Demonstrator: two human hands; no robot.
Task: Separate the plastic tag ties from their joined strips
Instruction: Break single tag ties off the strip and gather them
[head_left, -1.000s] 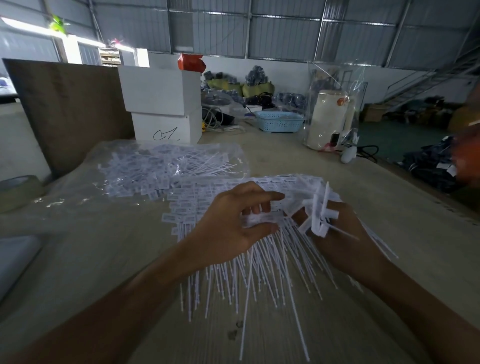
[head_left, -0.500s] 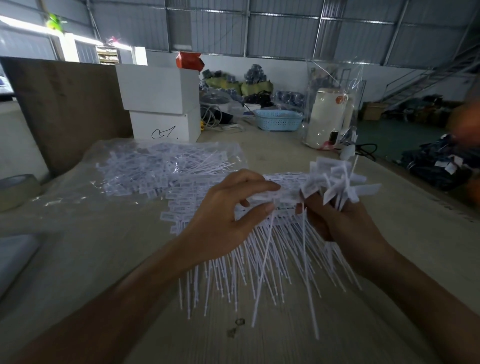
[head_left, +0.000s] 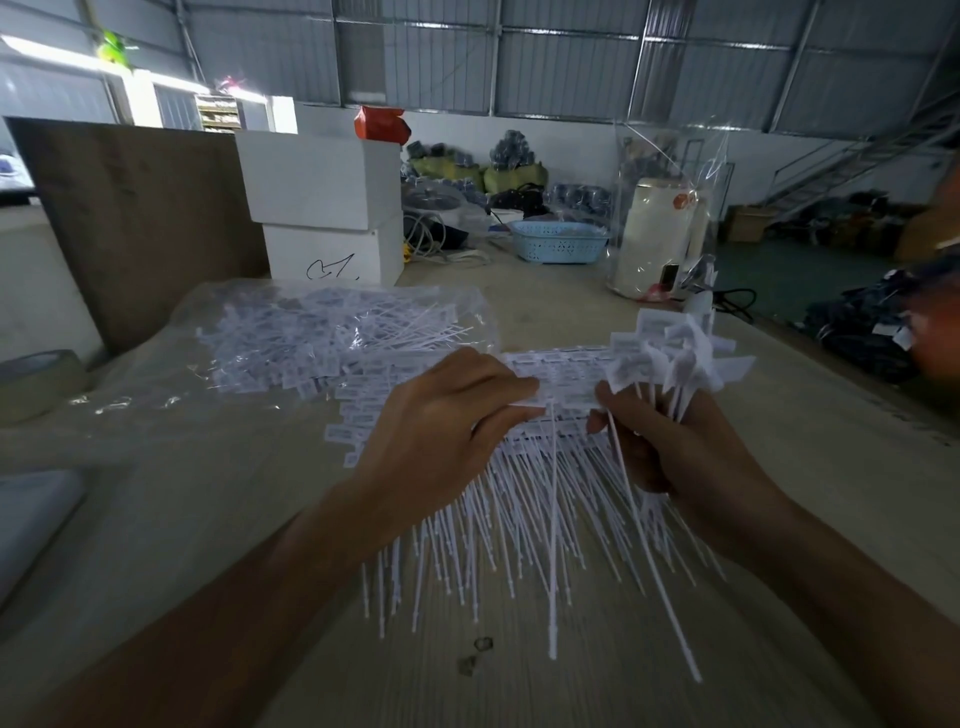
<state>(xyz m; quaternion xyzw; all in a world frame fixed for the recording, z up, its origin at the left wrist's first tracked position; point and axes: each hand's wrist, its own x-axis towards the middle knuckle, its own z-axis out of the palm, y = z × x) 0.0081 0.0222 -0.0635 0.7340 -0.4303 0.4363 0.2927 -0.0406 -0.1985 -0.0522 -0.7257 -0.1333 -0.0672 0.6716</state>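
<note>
A layered heap of joined white tag-tie strips (head_left: 498, 499) lies on the table in front of me, label heads at the far side, thin tails fanning toward me. My left hand (head_left: 441, 426) pinches the head end of a strip between thumb and fingers. My right hand (head_left: 670, 441) grips a bundle of loose separated ties (head_left: 670, 358), their label heads sticking up above the fist and their tails hanging below. The two hands sit close together over the heap.
A clear plastic bag of more ties (head_left: 332, 338) lies behind the heap. Two stacked white boxes (head_left: 327, 208), a brown board (head_left: 140, 218), a blue basket (head_left: 558, 240) and a white jar in plastic (head_left: 657, 234) stand further back. A tape roll (head_left: 36, 379) sits at the left.
My right hand has lifted its bundle of ties from a sideways tilt to upright, then come back in close to my left hand. My left hand stayed on the strip.
</note>
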